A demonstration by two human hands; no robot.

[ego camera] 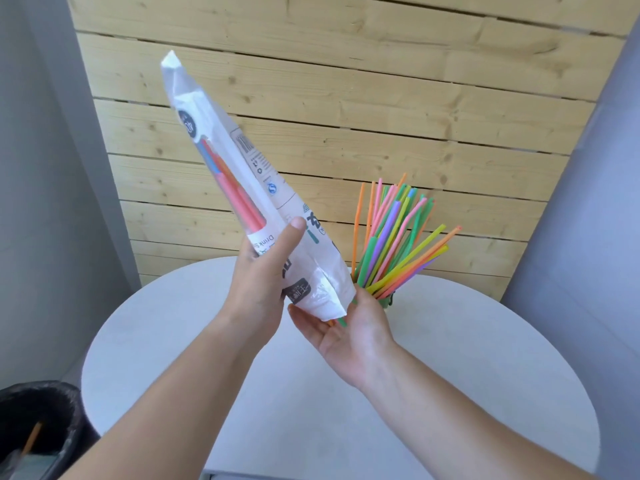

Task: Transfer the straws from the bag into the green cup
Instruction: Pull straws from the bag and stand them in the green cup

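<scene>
Straws (239, 199), pink, orange and blue, sit inside the bag (263, 174), which is mouth-down with its sealed end leaning toward 11 o'clock. The left hand (263, 271) grips the bag's lower half. The right hand (349, 327), fingers straight and palm up, lies under the mouth, where green and orange tips poke out. The green cup (384, 302), mostly hidden at 1 o'clock of the right hand, holds a fanned bunch (394, 237) on the tabletop (207, 341).

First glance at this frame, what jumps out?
The white bag, gripped upended mid-frame by the left hand, has its mouth over the open right hand. Just right of it, a bright fan of straws stands in the green cup on the round white table.
</scene>
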